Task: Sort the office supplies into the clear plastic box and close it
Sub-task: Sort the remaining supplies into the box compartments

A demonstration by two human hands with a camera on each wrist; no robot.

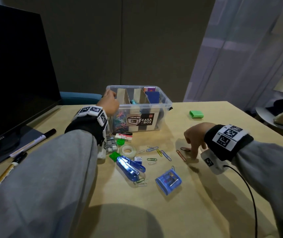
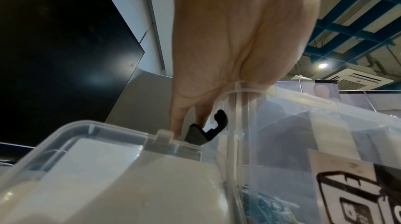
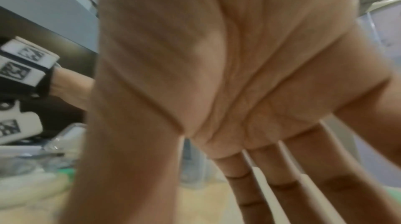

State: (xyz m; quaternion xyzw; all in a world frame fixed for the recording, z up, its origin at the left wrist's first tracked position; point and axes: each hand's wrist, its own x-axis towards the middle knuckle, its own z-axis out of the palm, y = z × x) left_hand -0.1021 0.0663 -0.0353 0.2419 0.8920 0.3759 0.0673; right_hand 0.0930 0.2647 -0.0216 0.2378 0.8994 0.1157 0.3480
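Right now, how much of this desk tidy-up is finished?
Partly done. The clear plastic box already holds coloured paper clips and a dark blue block. In hand: the left hand rests at the box's left rim, and the right hand fingers a brown paper clip on the wooden table. Left: loose clips, blue stapler, tape roll, green case, then closing the box, which stands open.

Office: desk (image 1: 206, 194), Dell monitor (image 1: 13, 79), ceiling grid (image 2: 358, 13).

Your box (image 1: 163, 102): clear glossy plastic
Your table (image 1: 206, 194): pale matt wood
Your stapler (image 1: 128, 166): translucent blue plastic
Your sleeves (image 1: 51, 177): grey cloth
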